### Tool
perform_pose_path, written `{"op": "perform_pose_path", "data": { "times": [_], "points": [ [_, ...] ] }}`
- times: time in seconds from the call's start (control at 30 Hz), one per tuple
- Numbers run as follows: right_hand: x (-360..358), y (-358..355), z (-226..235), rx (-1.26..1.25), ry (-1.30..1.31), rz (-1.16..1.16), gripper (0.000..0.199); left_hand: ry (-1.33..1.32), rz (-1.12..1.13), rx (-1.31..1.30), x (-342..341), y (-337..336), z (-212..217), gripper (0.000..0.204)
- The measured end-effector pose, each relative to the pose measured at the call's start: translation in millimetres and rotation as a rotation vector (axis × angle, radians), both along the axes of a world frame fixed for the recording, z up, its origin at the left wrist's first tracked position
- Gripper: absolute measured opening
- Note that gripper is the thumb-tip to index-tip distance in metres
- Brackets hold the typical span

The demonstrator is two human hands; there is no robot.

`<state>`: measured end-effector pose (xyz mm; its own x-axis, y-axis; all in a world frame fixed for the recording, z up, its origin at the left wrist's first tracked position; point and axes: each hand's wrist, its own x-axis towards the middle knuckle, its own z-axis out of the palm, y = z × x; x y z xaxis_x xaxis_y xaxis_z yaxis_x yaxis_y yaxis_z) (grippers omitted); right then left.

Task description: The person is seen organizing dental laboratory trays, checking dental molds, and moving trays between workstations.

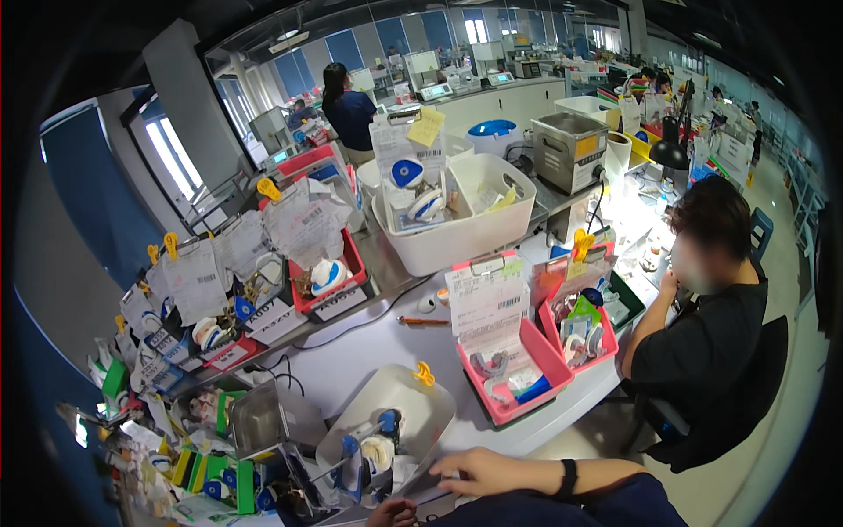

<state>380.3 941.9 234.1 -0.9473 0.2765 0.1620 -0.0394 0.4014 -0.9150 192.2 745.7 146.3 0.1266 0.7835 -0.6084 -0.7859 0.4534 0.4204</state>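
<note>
Here's the cream dental model in its blue frame, sitting inside the pale tray, left of the right grip and just beyond the left grip! Fingers curl on both; whether either clasps anything, I can't tell.

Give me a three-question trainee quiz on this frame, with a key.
1. On which of the camera wearer's wrists is the black band?
2. True or false: the slim orange tool lies in a pink bin.
3. What colour is the clip on the tub nearest the hands: A green, B yellow, C red?

Key: 1. The right, behind the right hand. 2. False; the tool lies on the table. 3. B.
</note>
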Motion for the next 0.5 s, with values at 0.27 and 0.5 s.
{"op": "perform_pose_path", "data": {
  "times": [0.27,0.5],
  "points": [
    [-43,0,-83,0.461,-0.446,-0.304,0.039,0.145,-0.038,-0.225,-18,-34,-16,0.043],
    [-54,9,-104,0.726,-0.373,-0.254,0.031,0.032,-0.037,-0.144,-25,-36,-26,0.042]
  ]
}}
